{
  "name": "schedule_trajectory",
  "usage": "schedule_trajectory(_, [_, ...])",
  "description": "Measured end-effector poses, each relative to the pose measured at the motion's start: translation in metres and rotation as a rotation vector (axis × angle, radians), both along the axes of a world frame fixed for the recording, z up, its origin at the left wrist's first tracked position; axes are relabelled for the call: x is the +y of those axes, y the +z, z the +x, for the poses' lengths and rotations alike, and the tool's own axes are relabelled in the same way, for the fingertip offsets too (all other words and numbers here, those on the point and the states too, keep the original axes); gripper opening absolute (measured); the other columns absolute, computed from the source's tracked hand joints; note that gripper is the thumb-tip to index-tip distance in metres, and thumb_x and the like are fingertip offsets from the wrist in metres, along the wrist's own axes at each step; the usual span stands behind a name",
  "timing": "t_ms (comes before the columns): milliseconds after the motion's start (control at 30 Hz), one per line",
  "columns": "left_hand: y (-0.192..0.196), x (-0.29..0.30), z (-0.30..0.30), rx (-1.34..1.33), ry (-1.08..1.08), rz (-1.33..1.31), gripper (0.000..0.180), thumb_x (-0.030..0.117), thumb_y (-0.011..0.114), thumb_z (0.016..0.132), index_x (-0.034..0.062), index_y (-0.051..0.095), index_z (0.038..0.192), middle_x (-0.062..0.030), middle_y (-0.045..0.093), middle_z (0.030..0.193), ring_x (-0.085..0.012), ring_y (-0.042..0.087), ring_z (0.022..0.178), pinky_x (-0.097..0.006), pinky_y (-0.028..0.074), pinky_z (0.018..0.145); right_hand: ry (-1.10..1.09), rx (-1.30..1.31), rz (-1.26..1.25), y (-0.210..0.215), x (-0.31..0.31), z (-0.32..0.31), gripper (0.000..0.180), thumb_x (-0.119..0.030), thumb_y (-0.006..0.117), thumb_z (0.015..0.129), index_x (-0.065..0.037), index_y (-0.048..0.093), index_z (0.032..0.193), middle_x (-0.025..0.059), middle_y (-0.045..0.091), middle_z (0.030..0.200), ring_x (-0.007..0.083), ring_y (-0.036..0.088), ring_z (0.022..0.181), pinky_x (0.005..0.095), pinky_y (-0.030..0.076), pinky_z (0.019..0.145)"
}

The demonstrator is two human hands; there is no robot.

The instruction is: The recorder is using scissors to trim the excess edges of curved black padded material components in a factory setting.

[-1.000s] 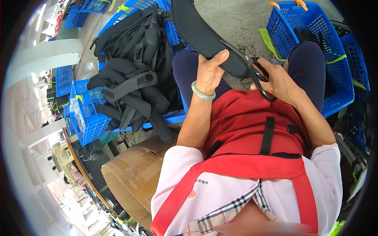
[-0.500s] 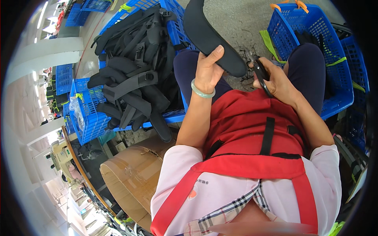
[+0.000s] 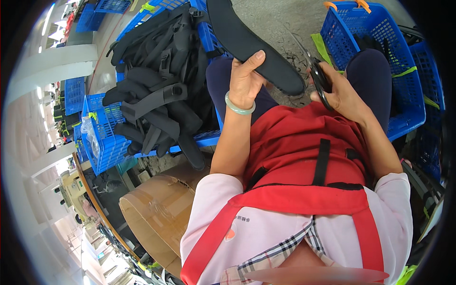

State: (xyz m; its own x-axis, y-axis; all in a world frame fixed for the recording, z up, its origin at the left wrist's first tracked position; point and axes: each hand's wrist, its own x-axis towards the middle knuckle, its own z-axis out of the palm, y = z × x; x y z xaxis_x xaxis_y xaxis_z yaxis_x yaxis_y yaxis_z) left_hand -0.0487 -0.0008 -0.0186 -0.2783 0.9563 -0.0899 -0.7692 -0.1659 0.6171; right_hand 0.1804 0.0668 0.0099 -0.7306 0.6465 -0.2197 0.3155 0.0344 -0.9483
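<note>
My left hand is closed around the edge of a long, curved black padded strap, thumb on its upper face. The strap runs from the top edge down to a rounded end over my lap. Black-handled scissors sit in my right hand, fingers around the handles. Their metal blades point up and to the left, past the strap's rounded end and apart from it. Whether the blades are fully closed is hard to make out.
At the left, a blue plastic crate overflows with black padded straps. Another blue crate with dark pieces stands at the right. A cardboard box lies lower left. Dark thread scraps litter the grey floor.
The strap has tilted, its rounded end shifting right and its upper part left. The scissors have moved slightly right, and their blades now show more clearly, pointing up and left.
</note>
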Motion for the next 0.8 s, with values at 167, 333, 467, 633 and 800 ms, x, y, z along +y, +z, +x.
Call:
schedule_trajectory(167, [-0.006, -0.002, -0.001, 0.04, -0.073, -0.01, 0.017, -0.006, 0.066, 0.083, 0.0031, 0.065, 0.098, -0.0064, 0.068, 0.091, -0.0181, 0.067, 0.084, -0.033, 0.056, 0.076, 0.16, -0.027, 0.211, 0.006, -0.008, 0.011, 0.06, -0.034, 0.082, 0.071, -0.001, 0.046, 0.106, 0.0073, 0.048, 0.079, 0.0145, 0.042, 0.073, 0.0272, 0.038, 0.065])
schedule_trajectory(333, [-0.017, -0.003, -0.001, 0.126, -0.184, 0.054, 0.018, -0.002, 0.066, 0.084, 0.0045, 0.065, 0.101, -0.0071, 0.068, 0.097, -0.0215, 0.067, 0.088, -0.036, 0.056, 0.078, 0.189, -0.163, 0.179, 0.013, -0.004, 0.005, 0.061, -0.033, 0.083, 0.07, 0.0, 0.045, 0.104, 0.0145, 0.05, 0.083, 0.0266, 0.046, 0.069, 0.0357, 0.042, 0.065])
schedule_trajectory(467, [-0.013, -0.002, 0.006, 0.14, -0.14, 0.054, 0.017, -0.001, 0.066, 0.085, 0.0047, 0.065, 0.101, -0.0067, 0.068, 0.095, -0.0209, 0.067, 0.087, -0.036, 0.056, 0.077, 0.148, -0.088, 0.22, 0.005, -0.005, -0.001, 0.057, -0.032, 0.081, 0.073, 0.0, 0.044, 0.102, 0.0161, 0.051, 0.075, 0.0304, 0.043, 0.065, 0.0362, 0.041, 0.062])
schedule_trajectory(633, [-0.011, -0.001, 0.008, 0.056, -0.13, 0.01, 0.021, -0.007, 0.066, 0.082, 0.0043, 0.066, 0.101, -0.0057, 0.069, 0.094, -0.017, 0.067, 0.086, -0.032, 0.055, 0.079, 0.15, -0.034, 0.225, -0.02, -0.007, 0.001, 0.042, -0.021, 0.076, 0.079, 0.002, 0.048, 0.101, 0.0153, 0.049, 0.068, 0.0261, 0.044, 0.062, 0.0342, 0.04, 0.059])
schedule_trajectory(800, [-0.014, -0.004, 0.005, 0.059, -0.157, 0.017, 0.02, -0.004, 0.066, 0.084, 0.0047, 0.065, 0.101, -0.0058, 0.068, 0.096, -0.0178, 0.066, 0.089, -0.033, 0.054, 0.081, 0.133, -0.076, 0.125, -0.022, -0.005, 0.003, 0.022, -0.003, 0.062, 0.084, 0.001, 0.049, 0.101, 0.0175, 0.051, 0.07, 0.0177, 0.048, 0.059, 0.0322, 0.039, 0.054])
